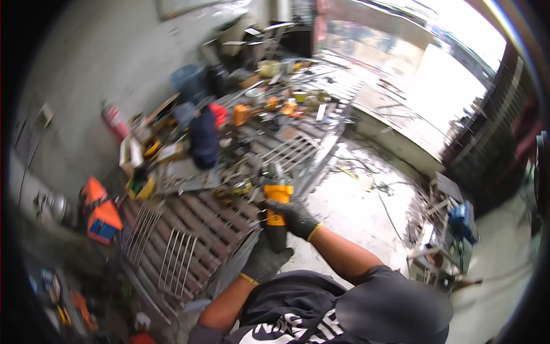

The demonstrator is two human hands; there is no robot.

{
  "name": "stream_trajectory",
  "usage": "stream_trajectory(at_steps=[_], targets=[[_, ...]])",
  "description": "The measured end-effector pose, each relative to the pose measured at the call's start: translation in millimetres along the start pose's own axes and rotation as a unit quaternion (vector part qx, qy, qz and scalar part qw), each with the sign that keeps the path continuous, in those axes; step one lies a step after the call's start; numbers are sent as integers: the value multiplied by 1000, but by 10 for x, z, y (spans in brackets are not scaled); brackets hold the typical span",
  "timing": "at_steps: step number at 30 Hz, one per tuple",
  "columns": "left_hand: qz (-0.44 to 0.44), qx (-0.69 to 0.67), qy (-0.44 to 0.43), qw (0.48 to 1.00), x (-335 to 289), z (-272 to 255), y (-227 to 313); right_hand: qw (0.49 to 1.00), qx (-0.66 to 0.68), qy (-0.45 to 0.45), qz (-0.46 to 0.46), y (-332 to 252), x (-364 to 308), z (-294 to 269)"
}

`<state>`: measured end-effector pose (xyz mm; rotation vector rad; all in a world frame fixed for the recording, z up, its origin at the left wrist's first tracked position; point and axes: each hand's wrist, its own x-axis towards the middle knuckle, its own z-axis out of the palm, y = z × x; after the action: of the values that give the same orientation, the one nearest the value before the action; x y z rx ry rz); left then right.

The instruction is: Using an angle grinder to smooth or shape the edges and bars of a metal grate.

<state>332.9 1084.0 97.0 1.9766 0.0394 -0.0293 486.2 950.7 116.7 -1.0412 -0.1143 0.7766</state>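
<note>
A yellow-and-black angle grinder is in front of my body, its head pointing away toward the cluttered bench. My right hand, in a dark work glove with a yellow cuff, wraps round the yellow middle of its body. My left hand, gloved the same way, closes at the dark rear end of the tool. Part of its grip is hidden behind the grinder. The grinder's disc end is blurred against the bench. A welded metal grille lies just beyond the grinder.
The slatted metal bench carries two more grilles at its near left. An orange case, a red cylinder and a dark blue cloth are by the wall. Cables lie on the floor; scrap is piled at right.
</note>
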Motion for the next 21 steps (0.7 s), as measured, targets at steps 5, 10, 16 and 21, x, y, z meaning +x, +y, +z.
stream_trajectory(at_steps=[5,10,16,21], targets=[[77,28,-83,993,-34,240,472,992,121,25,24,-56,-305,-546],[127,123,-79,981,-47,527,431,979,175,93,50,-81,-468,-870],[39,86,-83,992,-229,772,344,989,113,94,-2,102,-559,-936],[-25,80,-145,986,-379,466,-66,998,27,52,-32,103,-544,-981]])
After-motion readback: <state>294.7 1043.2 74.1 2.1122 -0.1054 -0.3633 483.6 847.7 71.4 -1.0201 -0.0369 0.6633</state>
